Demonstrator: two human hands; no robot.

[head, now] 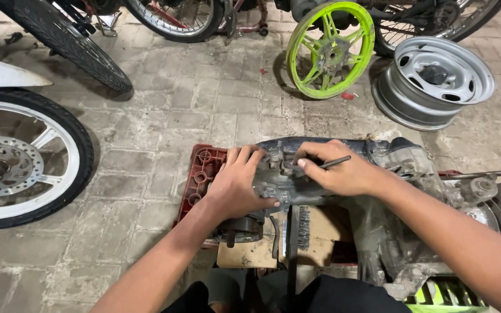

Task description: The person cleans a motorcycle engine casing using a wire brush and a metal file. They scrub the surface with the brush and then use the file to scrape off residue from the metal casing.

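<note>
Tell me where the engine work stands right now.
Done: the grimy engine casing is off any bike and propped on a red crate. In hand: the left hand steadies its end while the right hand holds a thin dark tool against it. Left: casing looks closed; progress inside cannot be judged.
</note>
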